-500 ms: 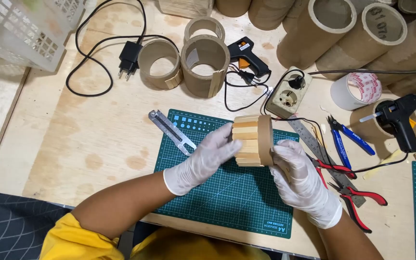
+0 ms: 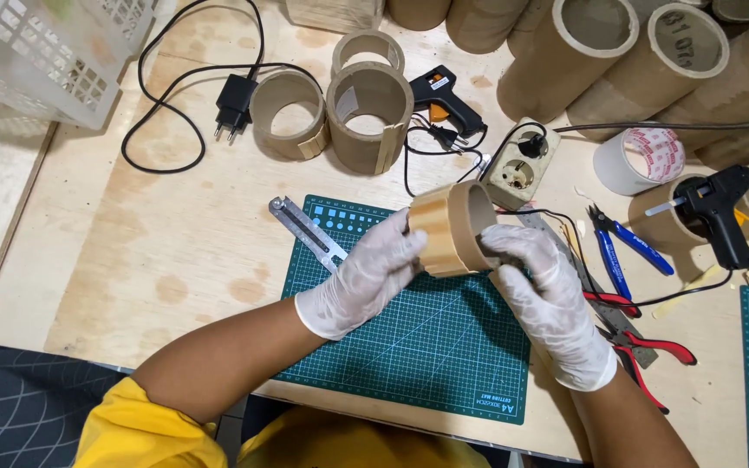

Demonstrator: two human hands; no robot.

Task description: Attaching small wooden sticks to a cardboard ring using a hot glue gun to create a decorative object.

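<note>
Your left hand [image 2: 374,264] & right hand [image 2: 535,290] both grip the stick-covered ring [image 2: 448,227] over the green mat [image 2: 409,338]. Looks light, stiff, hollow; hold its outer sides, don't squash.

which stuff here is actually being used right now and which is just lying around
In use:
- left hand and right hand, both gripping the stick-covered tube
- green cutting mat beneath them

Lying about:
- metal knife on the mat's edge
- two glue guns
- tape roll
- blue pliers
- bare cardboard rings
- white basket
</note>
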